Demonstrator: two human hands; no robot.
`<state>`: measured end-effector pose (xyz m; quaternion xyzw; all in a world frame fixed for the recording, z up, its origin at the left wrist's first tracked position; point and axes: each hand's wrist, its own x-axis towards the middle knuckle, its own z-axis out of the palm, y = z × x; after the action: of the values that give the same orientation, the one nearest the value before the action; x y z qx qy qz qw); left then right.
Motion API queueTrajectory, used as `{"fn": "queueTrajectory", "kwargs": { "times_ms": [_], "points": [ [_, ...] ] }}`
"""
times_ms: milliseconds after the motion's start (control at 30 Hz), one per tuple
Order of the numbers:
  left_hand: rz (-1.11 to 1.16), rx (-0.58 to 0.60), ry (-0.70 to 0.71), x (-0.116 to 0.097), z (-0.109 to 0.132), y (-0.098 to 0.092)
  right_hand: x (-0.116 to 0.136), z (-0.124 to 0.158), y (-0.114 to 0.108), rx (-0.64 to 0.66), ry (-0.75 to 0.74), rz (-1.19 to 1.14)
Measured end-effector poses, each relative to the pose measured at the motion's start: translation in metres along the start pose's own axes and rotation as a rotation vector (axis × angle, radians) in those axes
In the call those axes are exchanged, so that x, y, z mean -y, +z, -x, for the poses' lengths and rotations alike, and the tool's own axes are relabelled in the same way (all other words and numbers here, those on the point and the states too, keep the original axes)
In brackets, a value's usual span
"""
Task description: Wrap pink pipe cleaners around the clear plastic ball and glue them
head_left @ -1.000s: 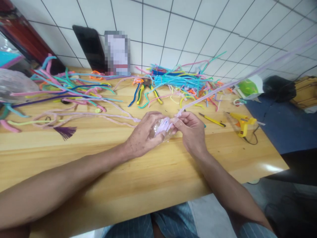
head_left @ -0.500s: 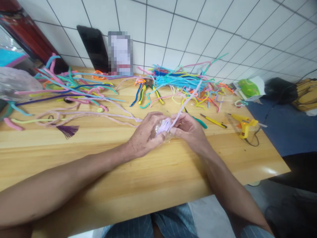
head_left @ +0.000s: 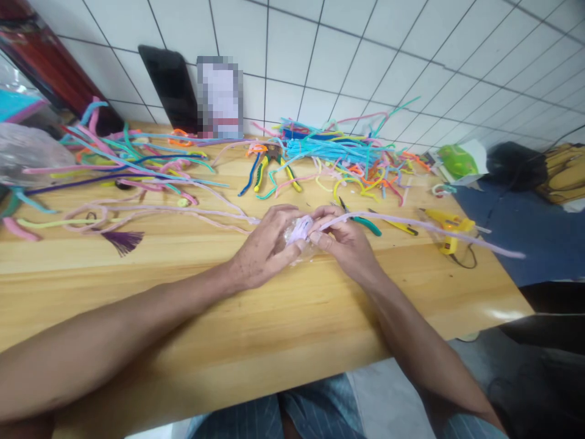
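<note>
Between my hands is a small clear plastic piece point(head_left: 304, 251) with lilac pipe cleaner wound over it as a bundle point(head_left: 300, 228). My left hand point(head_left: 264, 247) is closed around its left side, thumb pressed on the front. My right hand point(head_left: 345, 241) pinches a lilac pipe cleaner point(head_left: 411, 221) at the bundle's right edge, and the long free end stretches out to the right above the glue gun. Other pale lilac strands point(head_left: 205, 214) run leftward from behind my left hand. What lies under my fingers is hidden.
Yellow-green pliers point(head_left: 274, 167), teal-handled pliers point(head_left: 368, 225), a yellow knife point(head_left: 400, 225) and a yellow glue gun point(head_left: 450, 235) lie beyond my hands. Coloured pipe cleaners pile at the back point(head_left: 333, 149) and left point(head_left: 137, 164). A purple tassel point(head_left: 124, 241) and a phone point(head_left: 169, 88) are at left.
The free end of the lilac pipe cleaner has swung from pointing up and away to lying out toward the right. Both hands have stayed nearly in place around the bundle.
</note>
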<state>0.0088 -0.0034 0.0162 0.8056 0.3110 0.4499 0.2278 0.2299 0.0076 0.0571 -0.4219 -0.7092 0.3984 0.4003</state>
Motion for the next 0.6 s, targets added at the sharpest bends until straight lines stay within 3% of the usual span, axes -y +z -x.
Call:
{"fn": "queueTrajectory", "kwargs": {
  "times_ms": [600],
  "points": [
    [-0.014, 0.023, 0.015, 0.005, -0.0013, -0.0006, 0.0034, -0.0004, 0.0012, -0.022, 0.003, 0.03]
  ]
}}
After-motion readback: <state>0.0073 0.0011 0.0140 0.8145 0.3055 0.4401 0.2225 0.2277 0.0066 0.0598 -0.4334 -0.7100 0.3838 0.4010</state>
